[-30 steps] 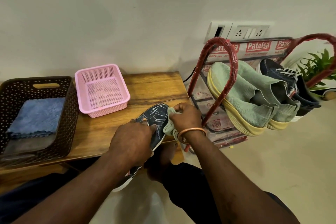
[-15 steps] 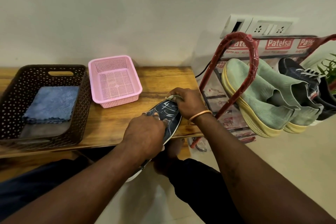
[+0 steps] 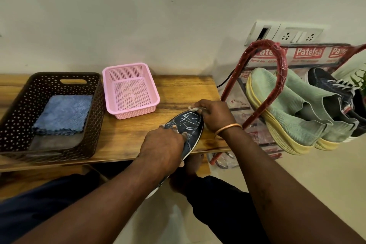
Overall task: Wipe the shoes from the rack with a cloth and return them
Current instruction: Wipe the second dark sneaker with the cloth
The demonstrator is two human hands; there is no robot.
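A dark navy shoe point(image 3: 189, 127) with white scribbled marks lies toe-up over the front edge of the wooden bench point(image 3: 178, 89). My left hand point(image 3: 162, 148) grips its middle from the left side. My right hand point(image 3: 214, 114) pinches a small pale cloth point(image 3: 192, 108) against the toe; most of the cloth is hidden under the fingers. To the right, the red-framed shoe rack point(image 3: 277, 77) carries a pair of green knit shoes point(image 3: 293, 113) and a dark laced sneaker point(image 3: 334, 89).
A dark perforated basket point(image 3: 17, 109) at the left holds a folded blue cloth point(image 3: 62, 114). A pink plastic basket point(image 3: 130, 89) stands mid-bench. A wall socket panel point(image 3: 285, 34) sits above the rack, and a green plant point(image 3: 360, 81) shows at the right edge.
My right hand with the cloth has slid from the shoe's right side up to its toe tip. The view has shifted left and slightly down; my left hand keeps its hold.
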